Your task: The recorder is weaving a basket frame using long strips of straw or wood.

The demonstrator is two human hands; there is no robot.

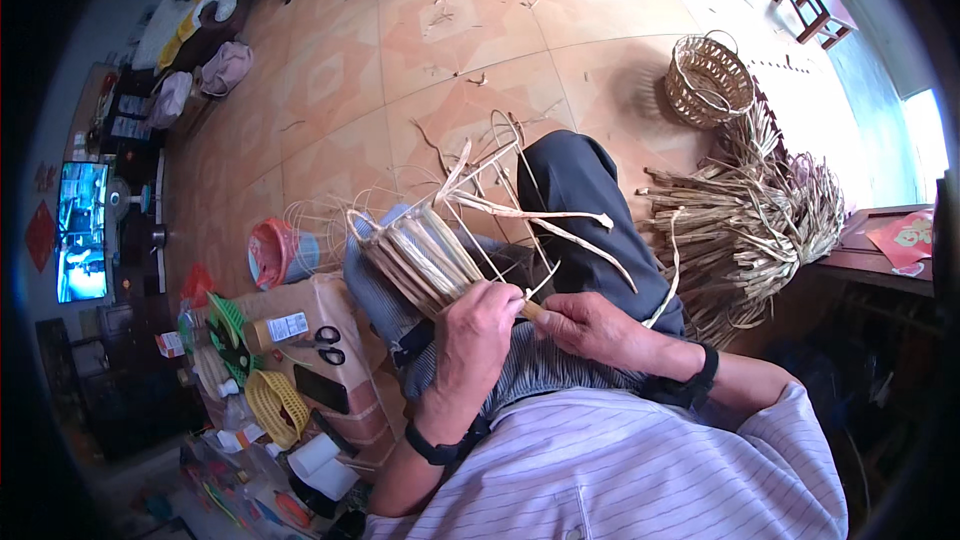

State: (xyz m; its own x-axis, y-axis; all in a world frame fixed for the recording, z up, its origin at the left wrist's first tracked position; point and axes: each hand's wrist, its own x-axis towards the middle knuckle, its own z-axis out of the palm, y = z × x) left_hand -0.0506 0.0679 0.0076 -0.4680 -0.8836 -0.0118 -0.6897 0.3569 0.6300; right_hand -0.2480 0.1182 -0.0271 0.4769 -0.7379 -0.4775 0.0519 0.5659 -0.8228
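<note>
Across my lap lies a partly woven basket (425,258) of dried plant strips on a thin rectangular frame (472,237). The frame's far side is bare, and loose strips (585,236) stick out over my right knee. My left hand (478,332) is closed at the near edge of the weave. Close beside it, my right hand (598,328) pinches a short yellowish strip (535,311) between thumb and fingers. That strip runs toward my left fingertips, whose exact grip is partly hidden.
On my right lie a big bundle of dried stalks (740,230) and a round woven basket (708,80). To my left, a low table (385,410) carries scissors (329,345), a phone (321,390) and a yellow plastic basket (275,407). A bucket (303,255) stands beside my left knee.
</note>
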